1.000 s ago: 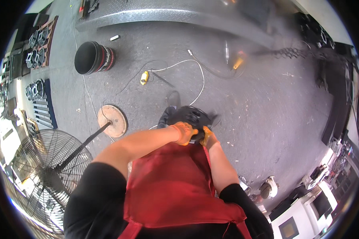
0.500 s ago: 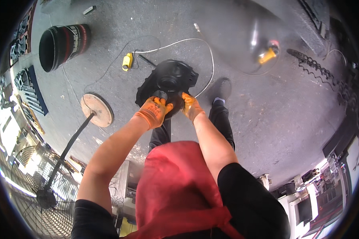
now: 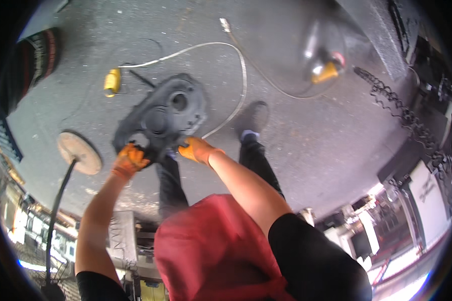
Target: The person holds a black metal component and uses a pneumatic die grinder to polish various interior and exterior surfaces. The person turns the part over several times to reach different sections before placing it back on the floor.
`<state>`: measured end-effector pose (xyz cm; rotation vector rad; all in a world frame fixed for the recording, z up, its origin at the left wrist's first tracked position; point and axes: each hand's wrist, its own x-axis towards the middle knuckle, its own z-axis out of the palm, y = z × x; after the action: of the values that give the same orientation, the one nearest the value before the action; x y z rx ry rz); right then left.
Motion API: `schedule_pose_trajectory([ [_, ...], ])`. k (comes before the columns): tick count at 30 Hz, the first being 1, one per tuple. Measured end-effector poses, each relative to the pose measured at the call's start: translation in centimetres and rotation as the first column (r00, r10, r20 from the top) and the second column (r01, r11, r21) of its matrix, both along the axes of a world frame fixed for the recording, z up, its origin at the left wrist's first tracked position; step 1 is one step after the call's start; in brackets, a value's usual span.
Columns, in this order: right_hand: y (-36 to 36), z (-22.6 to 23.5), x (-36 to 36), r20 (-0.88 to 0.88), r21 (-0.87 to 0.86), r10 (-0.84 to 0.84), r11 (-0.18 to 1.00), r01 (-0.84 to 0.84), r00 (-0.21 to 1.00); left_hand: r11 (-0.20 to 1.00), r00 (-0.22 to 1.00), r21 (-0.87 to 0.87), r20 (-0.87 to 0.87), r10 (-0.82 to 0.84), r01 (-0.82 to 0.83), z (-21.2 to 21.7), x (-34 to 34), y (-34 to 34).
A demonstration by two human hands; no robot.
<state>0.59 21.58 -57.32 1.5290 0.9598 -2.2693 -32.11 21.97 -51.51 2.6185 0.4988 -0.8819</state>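
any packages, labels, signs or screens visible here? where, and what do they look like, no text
White sign panel: far right edge, a tilted rectangle with dark markings.
Bucket: upper left on the floor, dark with a red and white printed band.
Screen: lower right, dark rectangle in a pale casing, blurred.
No packages that I can make out.

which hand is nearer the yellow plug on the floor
Left. The left hand grips the dark metal casing at its lower left, below the yellow plug. The right hand holds the casing's lower right edge, farther away.
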Motion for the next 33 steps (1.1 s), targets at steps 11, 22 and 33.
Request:
schedule_pose_trajectory([
  [11,20.0,-7.3,18.9,0.573,0.74,-0.242,0.564,-0.367,0.783,0.999,0.99,-0.033,0.139,-0.029,0.034,-12.9,-13.8,1.5],
  [22,29.3,-11.2,12.4,0.777,0.513,-0.115,0.684,-0.518,0.618,0.995,0.976,0.098,0.212,-0.047,0.027,-14.0,-7.9,2.5],
  [33,18.4,-5.5,16.3,0.168,0.911,-0.243,0.409,-0.056,0.955,0.953,0.956,0.083,0.032,0.29,-0.292,-14.2,-1.7,0.7],
])
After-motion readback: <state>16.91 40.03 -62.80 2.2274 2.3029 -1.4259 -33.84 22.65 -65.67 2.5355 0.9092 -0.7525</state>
